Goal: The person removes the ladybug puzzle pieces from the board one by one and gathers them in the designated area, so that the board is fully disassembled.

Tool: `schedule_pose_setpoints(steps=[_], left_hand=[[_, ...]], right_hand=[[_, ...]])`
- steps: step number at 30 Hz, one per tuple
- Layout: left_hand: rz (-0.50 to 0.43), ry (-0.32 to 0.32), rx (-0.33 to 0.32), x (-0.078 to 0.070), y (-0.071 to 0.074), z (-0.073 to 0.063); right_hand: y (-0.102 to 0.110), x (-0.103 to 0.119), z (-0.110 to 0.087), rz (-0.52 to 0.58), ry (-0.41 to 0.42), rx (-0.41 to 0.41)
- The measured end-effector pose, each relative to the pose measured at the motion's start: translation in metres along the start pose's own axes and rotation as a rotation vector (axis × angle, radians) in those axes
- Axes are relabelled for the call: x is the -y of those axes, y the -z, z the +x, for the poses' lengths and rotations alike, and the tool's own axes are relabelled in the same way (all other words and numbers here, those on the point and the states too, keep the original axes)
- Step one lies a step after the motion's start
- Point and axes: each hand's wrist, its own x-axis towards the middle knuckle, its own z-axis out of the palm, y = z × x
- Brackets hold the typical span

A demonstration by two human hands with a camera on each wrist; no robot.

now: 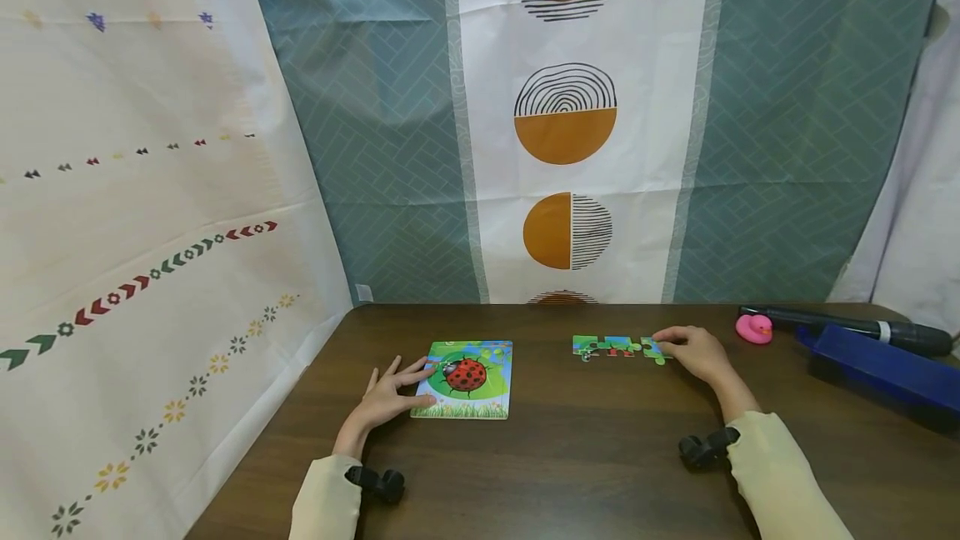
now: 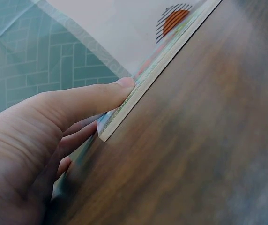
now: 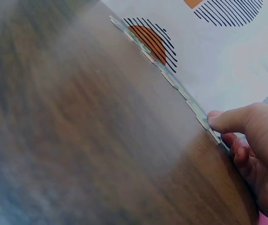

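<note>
A square ladybug picture puzzle (image 1: 465, 380) lies flat on the table. My left hand (image 1: 390, 397) rests at its left side, fingers spread and fairly straight. In the left wrist view the thumb (image 2: 110, 92) touches the near edge of the puzzle board (image 2: 148, 84). To the right, a short row of loose jigsaw pieces (image 1: 618, 345) lies on the tabletop. With thumb and index finger my right hand (image 1: 697, 352) pinches the rightmost jigsaw piece (image 1: 651, 347). In the right wrist view the row of pieces (image 3: 171, 79) appears edge-on, partly hidden by the fingertips.
Right of my right hand sits a pink rubber duck (image 1: 753, 328). Behind it lies a long black rod-like object (image 1: 825, 322), with a dark blue box-like object (image 1: 885, 369) in front. A patterned curtain (image 1: 405, 148) hangs along the table's (image 1: 547, 473) back edge.
</note>
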Motion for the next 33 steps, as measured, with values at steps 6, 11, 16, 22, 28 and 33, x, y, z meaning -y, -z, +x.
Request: schedule_pose_setpoints(steps=[6, 11, 16, 22, 28, 33], left_hand=[[-0.008, 0.000, 0.003, 0.000, -0.001, 0.001], [-0.005, -0.001, 0.004, 0.002, -0.001, 0.001], [-0.004, 0.000, 0.004, 0.003, 0.000, 0.001], [-0.008, 0.001, -0.003, 0.002, 0.000, 0.000], [0.000, 0.004, -0.005, 0.002, 0.000, 0.001], [-0.005, 0.005, -0.006, 0.002, -0.001, 0.001]], right_hand=[[-0.002, -0.002, 0.001, -0.014, -0.025, -0.003], [-0.004, 0.000, 0.000, 0.028, -0.042, -0.029], [-0.004, 0.003, -0.001, 0.043, -0.044, -0.039], [-0.005, 0.008, 0.000, 0.075, -0.029, -0.073], [-0.017, 0.031, 0.003, 0.132, 0.017, -0.160], [-0.039, 0.056, 0.007, 0.183, 0.046, -0.128]])
